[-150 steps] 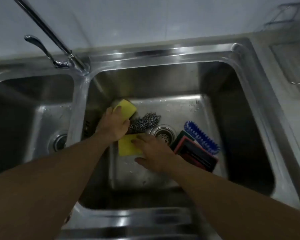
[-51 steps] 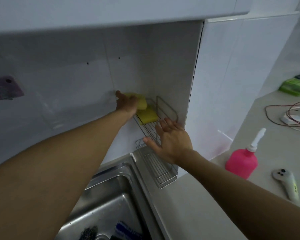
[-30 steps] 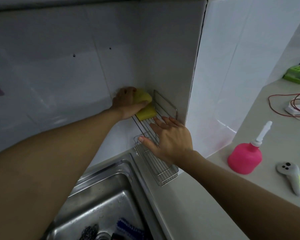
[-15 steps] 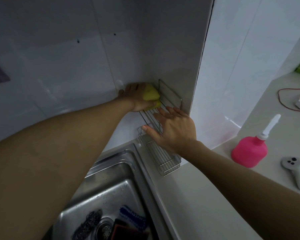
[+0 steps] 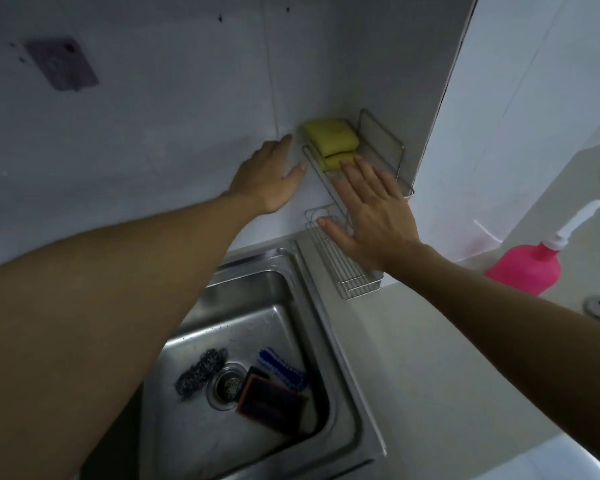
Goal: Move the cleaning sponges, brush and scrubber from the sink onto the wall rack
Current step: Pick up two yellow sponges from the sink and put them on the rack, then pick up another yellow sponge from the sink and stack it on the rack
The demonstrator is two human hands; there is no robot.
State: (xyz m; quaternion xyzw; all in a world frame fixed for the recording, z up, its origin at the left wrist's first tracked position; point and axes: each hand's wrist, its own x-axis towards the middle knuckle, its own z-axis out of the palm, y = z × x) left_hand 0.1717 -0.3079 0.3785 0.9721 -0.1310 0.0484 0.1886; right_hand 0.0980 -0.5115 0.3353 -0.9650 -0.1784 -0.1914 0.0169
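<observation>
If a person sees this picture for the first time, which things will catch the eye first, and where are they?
The two yellow sponges stand out first, stacked at the far end of the upper shelf of the wire wall rack in the corner. Both open hands hover beside the rack: the left hand on the wall side, the right hand in front of it. On the counter at the right stands a bright pink bottle.

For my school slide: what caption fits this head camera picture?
Two yellow sponges sit on the wall rack; both hands empty.

sponges (image 5: 331,138) stacked on wall rack (image 5: 383,147), scrubber (image 5: 200,370) and brush (image 5: 283,368) in sink (image 5: 329,344)
</observation>
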